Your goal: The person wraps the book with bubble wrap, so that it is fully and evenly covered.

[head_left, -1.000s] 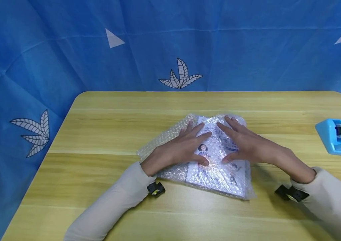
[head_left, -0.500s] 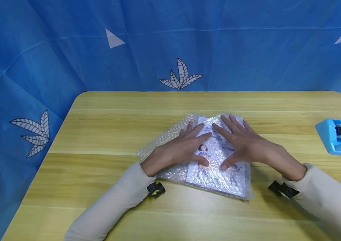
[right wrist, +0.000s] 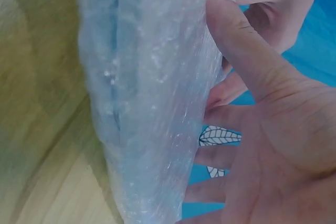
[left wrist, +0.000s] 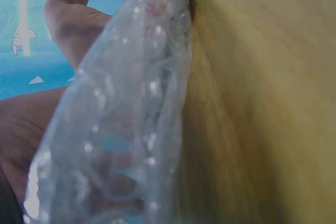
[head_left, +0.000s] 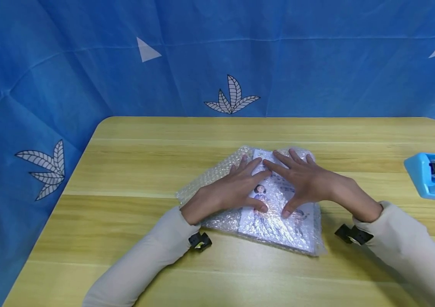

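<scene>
A book (head_left: 267, 228) with a white cover and a small cartoon figure lies flat on the table, seen through a layer of clear bubble wrap (head_left: 211, 170). Spare wrap spreads out to the left of it. My left hand (head_left: 229, 189) rests on the wrap at the book's left side, fingers spread. Over the right half lies my right hand (head_left: 311, 181), also with spread fingers, its index fingertip near the left hand's fingertips. In the left wrist view the wrap's edge (left wrist: 121, 93) stands thick above the wood. The right wrist view shows straight fingers against the wrap (right wrist: 152, 93).
A light blue tape dispenser (head_left: 430, 177) with a roll of tape stands at the right of the wooden table (head_left: 125, 170). Blue cloth (head_left: 187, 64) with leaf prints hangs behind the table and along its left side.
My right hand has slid left across the wrapped book, closer to the left hand, its fingers staying spread. The left hand and the book have stayed in place.
</scene>
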Tool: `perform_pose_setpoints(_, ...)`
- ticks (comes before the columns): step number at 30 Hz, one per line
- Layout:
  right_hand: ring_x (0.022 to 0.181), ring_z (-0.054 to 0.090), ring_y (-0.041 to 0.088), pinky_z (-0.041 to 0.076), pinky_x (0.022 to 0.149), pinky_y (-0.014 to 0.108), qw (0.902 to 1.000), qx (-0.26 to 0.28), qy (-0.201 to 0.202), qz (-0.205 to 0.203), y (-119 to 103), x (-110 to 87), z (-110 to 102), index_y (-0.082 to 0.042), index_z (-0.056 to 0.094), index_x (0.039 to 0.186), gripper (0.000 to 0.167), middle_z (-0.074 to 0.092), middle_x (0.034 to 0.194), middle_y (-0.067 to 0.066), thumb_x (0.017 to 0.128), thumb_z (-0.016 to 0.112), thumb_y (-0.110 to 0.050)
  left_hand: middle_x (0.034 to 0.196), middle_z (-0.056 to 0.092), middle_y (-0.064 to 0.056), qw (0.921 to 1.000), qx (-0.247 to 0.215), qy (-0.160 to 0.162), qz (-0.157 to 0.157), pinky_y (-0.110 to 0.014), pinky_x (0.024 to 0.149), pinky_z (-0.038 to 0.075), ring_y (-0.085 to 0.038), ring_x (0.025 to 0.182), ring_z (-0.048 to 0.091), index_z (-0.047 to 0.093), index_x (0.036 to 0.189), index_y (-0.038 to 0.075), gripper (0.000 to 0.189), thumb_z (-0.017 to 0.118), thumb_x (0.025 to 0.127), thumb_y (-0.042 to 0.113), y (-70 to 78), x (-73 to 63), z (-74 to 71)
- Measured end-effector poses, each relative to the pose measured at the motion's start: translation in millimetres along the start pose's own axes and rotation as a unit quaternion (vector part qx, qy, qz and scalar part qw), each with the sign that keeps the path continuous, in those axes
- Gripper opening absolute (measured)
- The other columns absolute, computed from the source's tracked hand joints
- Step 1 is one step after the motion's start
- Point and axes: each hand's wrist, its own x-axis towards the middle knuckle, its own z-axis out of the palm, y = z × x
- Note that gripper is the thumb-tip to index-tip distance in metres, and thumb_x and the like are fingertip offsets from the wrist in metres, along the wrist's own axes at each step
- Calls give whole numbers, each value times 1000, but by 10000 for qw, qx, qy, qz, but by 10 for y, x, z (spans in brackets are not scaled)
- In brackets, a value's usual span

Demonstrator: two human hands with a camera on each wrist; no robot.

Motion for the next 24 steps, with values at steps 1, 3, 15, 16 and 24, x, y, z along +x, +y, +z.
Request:
perform_pose_setpoints(1, 148, -1, 65, 1, 108, 86, 10000, -14, 0, -6, 0, 0, -2, -8, 22, 166, 135, 6, 169, 31, 63, 93, -58, 173, -6, -15, 10000, 12, -6, 3, -61, 123, 6, -43, 155, -12, 23, 167, 21, 94, 71, 93, 52, -1, 2, 1)
perform_pose_setpoints(3, 148, 0, 65, 1, 108, 86, 10000, -18, 2, -15, 4, -1, -4, -8, 22, 166, 134, 6, 168, 31, 63, 93, -57, 173, -7, -14, 10000, -13, -26, 29, -60, 123, 5, -41, 156, -11, 22, 168, 21, 94, 71, 93, 52, -2, 1, -1)
perform_pose_setpoints(15, 147, -2, 65, 1, 106, 87, 9999, 81, -87, -30, -17, -14, -29, -8, 21, 166, 132, 5, 168, 33, 67, 91, -59, 174, -7, -4, 9993, -214, -164, 248, -56, 125, 4, -32, 158, -8, 21, 168, 25, 91, 70, 96, 52, -96, -45, -60)
perform_pose_setpoints(16, 147, -2, 66, 1, 106, 87, 9999, 63, -95, -42, -15, -17, -30, -8, 20, 166, 132, 5, 168, 33, 67, 91, -59, 174, -6, -4, 9992, -253, -174, 265, -55, 126, 4, -32, 158, -8, 21, 168, 25, 91, 70, 96, 51, -104, -48, -66)
perform_pose_setpoints(24, 147, -2, 66, 0, 106, 87, 9998, 33, -162, -56, -24, -10, -37, -8, 18, 167, 134, 3, 168, 32, 67, 91, -59, 174, -6, -6, 9988, -315, -223, 313, -52, 127, 6, -30, 159, -3, 22, 167, 22, 90, 71, 97, 48, -122, -104, -102)
